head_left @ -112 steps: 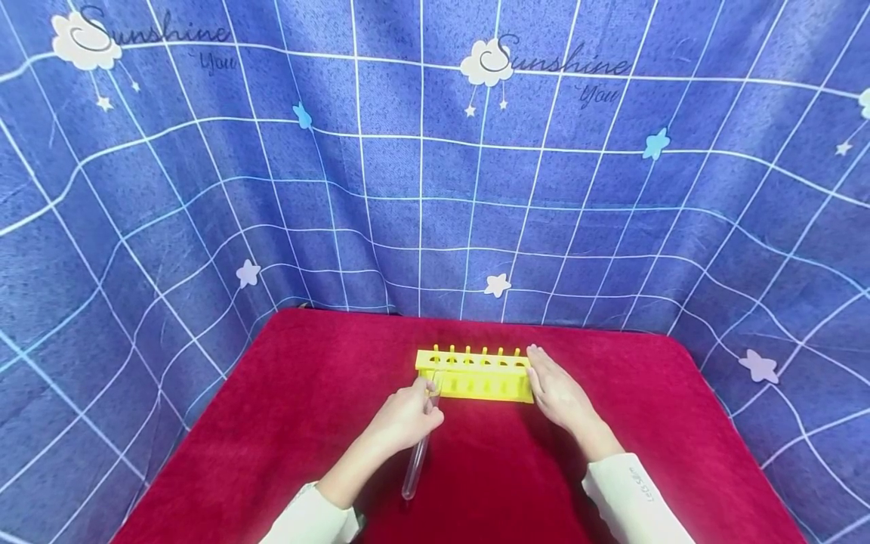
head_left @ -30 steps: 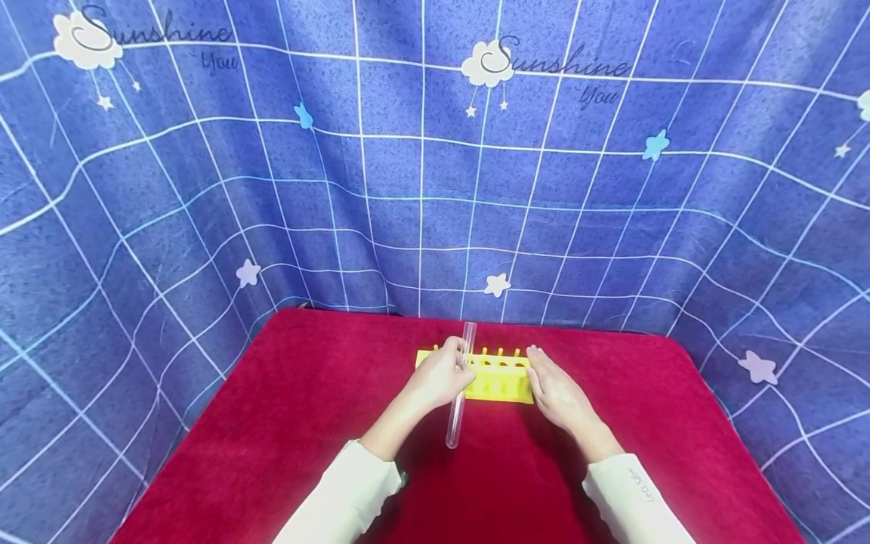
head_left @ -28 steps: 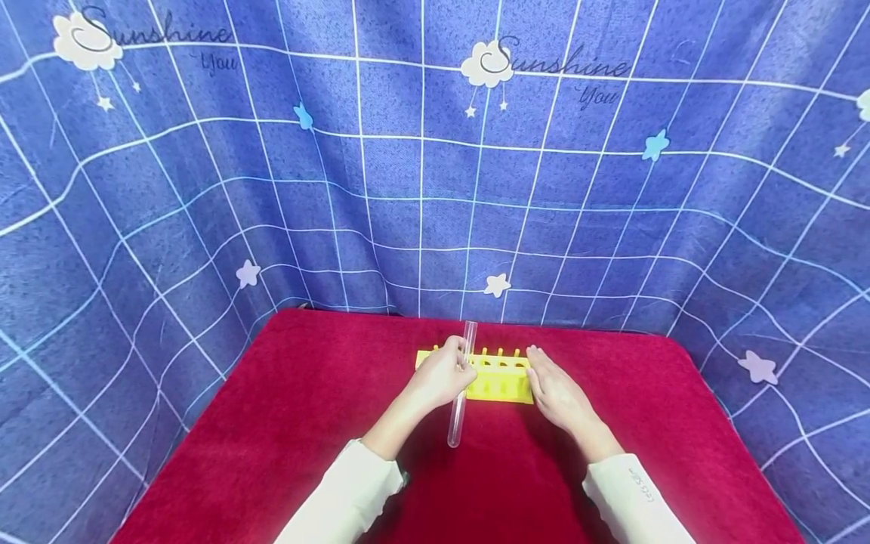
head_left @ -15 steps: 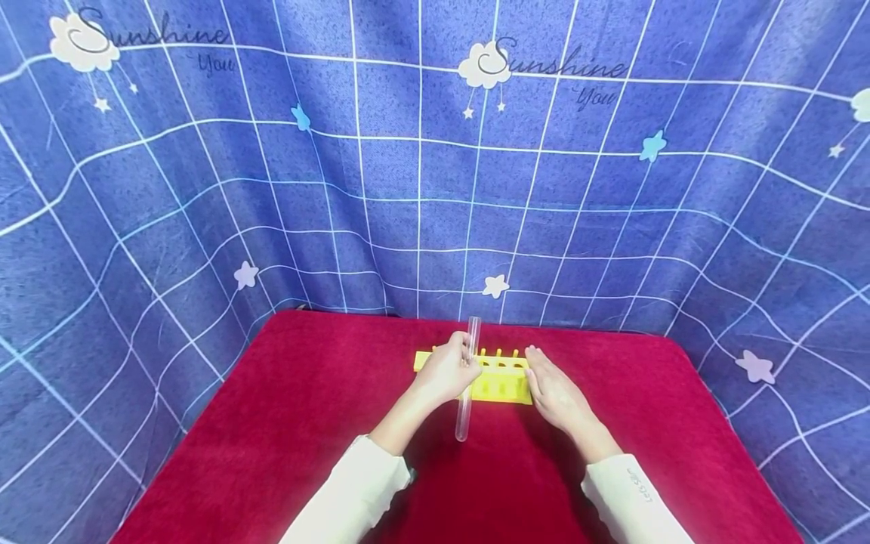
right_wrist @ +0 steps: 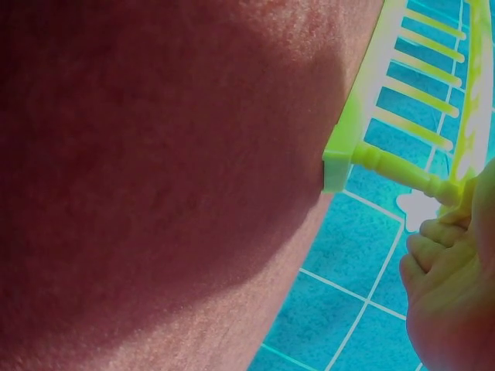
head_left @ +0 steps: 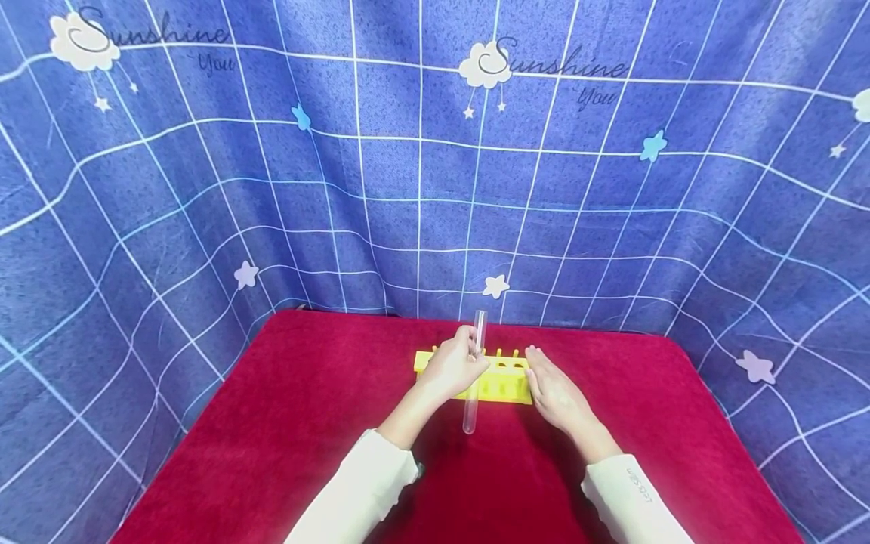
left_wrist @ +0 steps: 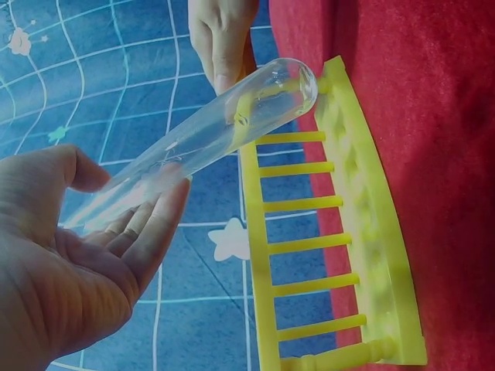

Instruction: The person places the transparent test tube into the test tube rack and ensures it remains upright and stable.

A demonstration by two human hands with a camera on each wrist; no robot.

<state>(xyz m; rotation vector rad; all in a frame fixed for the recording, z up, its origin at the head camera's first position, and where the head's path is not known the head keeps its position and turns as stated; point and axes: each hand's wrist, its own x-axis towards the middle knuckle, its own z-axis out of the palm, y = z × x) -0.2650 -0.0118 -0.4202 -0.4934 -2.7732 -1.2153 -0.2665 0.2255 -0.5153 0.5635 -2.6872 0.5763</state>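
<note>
My left hand grips a clear glass test tube, which slants in front of a yellow test tube rack. The tube's open end points up and away; its rounded end hangs above the red cloth. In the left wrist view, thumb and fingers of the left hand lie about the tube's upper part. At the rack's right end, my right hand rests with fingers extended. The right wrist view has that hand beside the end post. The left hand covers part of the rack.
A red cloth covers the table beneath the rack. Blue curtains with white grid lines, clouds and stars hang behind and at both sides. Thin yellow pegs stand along the rack.
Over the last few seconds my left hand has carried the test tube from the rack's left end rightward and upward, toward its middle. My right hand has stayed at the rack's right end.
</note>
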